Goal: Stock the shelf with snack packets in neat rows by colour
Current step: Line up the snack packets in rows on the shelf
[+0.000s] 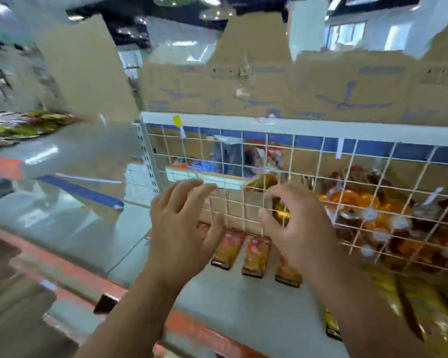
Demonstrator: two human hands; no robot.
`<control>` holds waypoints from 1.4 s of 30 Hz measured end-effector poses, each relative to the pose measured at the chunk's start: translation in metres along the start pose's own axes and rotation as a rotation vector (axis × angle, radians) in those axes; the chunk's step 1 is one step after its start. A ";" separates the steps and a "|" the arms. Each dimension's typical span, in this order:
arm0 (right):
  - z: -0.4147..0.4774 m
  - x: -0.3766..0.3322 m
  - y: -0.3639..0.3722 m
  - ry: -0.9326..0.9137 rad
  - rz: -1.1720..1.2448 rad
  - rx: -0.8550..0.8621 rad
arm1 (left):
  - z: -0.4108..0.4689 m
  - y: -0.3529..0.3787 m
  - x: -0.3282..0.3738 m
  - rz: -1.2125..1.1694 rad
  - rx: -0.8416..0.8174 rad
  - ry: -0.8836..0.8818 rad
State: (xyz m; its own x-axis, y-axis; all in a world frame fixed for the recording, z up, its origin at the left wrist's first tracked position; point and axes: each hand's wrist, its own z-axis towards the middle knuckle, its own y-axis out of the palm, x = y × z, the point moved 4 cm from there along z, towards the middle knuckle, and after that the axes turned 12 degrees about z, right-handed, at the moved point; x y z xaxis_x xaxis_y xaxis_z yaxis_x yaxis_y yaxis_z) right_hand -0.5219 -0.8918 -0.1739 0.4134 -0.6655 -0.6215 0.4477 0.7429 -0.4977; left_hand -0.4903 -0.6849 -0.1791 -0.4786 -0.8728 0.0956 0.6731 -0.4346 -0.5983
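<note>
- Left hand (184, 228) raised in front of the shelf (230, 301), fingers (192, 192) straight and spread, released, grasping nothing.
- Right hand (303, 228) just beside it, fingers curled in and pinching a small gold packet (281, 214); packet held up close against the wire mesh (295, 148), above the shelf surface, badly blurred.
- Under both hands, on the grey shelf: three red-orange packets (256, 255) lying flat in one row, side by side with small gaps, narrow ends toward the camera.
- A trace of red behind the left palm, too hidden to tell what.
- Yellow packets (411, 313) at the lower right of the same shelf, near the right forearm and partly covered by it.
- White mesh closing off the back of the shelf, standing between the hands and a heap of clear bags of orange snacks (367, 210) on its far side.
- Above the mesh, a blue-and-white rail (321, 130) with a yellow tag (177, 120); on top of that, brown cardboard boxes (243, 86) in a line.
- Orange-red strip (192, 329) along the shelf's front edge.
- Far left, in a neighbouring bay, more packets (23, 125), smeared by blur.
</note>
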 end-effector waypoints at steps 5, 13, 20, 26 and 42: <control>0.035 -0.110 0.071 -0.159 0.053 -0.043 | 0.015 -0.097 -0.103 0.124 0.092 -0.028; 0.089 -0.254 0.175 -0.321 0.088 -0.151 | 0.037 -0.221 -0.265 0.249 -0.026 -0.115; 0.155 -0.301 0.241 -0.368 0.024 -0.252 | 0.061 -0.250 -0.380 0.270 -0.204 -0.306; 0.224 -0.308 0.302 -0.386 0.006 -0.294 | 0.097 -0.219 -0.442 0.313 -0.356 -0.357; 0.363 -0.306 0.436 -0.353 -0.236 -0.658 | 0.187 -0.129 -0.535 0.349 -1.057 -0.211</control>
State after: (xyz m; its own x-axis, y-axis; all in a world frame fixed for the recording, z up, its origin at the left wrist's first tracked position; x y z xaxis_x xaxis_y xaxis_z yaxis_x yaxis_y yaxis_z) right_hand -0.1655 -0.3910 0.0190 0.6429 -0.7130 -0.2797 0.0394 0.3955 -0.9176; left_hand -0.2161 -0.2035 -0.0046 -0.1860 -0.9731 -0.1357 -0.1105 0.1579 -0.9812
